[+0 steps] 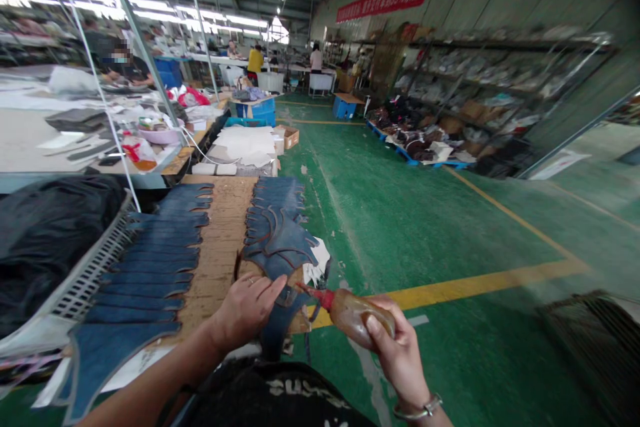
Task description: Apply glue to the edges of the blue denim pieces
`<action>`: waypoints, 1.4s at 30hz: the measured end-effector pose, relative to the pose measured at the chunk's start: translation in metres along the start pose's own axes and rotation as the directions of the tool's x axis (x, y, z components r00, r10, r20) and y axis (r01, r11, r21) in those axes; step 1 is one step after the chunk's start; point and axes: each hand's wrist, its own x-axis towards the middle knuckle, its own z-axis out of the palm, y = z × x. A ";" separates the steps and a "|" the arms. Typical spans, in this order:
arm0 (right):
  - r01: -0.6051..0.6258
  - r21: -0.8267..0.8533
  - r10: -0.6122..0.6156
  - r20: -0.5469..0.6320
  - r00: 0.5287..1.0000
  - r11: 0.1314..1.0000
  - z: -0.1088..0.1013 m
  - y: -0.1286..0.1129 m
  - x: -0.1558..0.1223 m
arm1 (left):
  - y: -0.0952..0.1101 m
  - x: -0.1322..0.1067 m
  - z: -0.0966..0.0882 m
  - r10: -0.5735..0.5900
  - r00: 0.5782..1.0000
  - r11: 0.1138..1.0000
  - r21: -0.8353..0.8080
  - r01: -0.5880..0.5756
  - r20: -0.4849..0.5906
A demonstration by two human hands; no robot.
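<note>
While blue strips [135,273] line the board [220,247] at left, the left hand [250,307] lies at a blue piece [275,333] — whether gripping it, I cannot tell — and beside its fingertips [281,285] a nozzle [309,290] juts from the bottle [350,317] clasped in the right hand [395,340].

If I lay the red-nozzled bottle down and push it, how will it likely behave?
The bottle may roll, since its body looks rounded. It could curve, as it narrows toward the red nozzle. Its side looks like translucent plastic, so may give when squeezed.
</note>
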 end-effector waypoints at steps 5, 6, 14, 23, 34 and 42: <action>0.022 0.045 -0.025 0.079 0.997 0.999 0.003 0.002 -0.004 | -0.002 0.003 0.000 0.003 0.999 1.000 0.009 -0.002 -0.045; 0.036 0.029 -0.038 0.077 0.996 0.999 0.003 0.002 -0.004 | -0.002 0.005 0.000 0.002 0.999 1.000 0.011 -0.001 -0.053; 0.017 0.104 -0.016 -0.010 1.000 0.994 0.004 0.012 0.004 | 0.002 0.010 -0.001 0.011 0.998 0.999 0.031 -0.010 -0.055; -0.269 0.372 0.216 0.180 0.960 0.888 0.020 0.021 -0.018 | -0.006 0.014 0.003 -0.017 1.000 0.998 0.065 0.019 -0.026; -0.630 0.751 0.601 0.413 0.684 0.200 0.024 0.038 -0.028 | -0.035 0.082 -0.009 -0.865 0.489 0.302 -0.666 0.682 0.109; -0.423 0.864 0.429 0.284 0.858 0.273 0.026 0.041 -0.029 | -0.001 0.133 -0.019 -0.821 0.279 -0.410 -0.854 0.320 0.498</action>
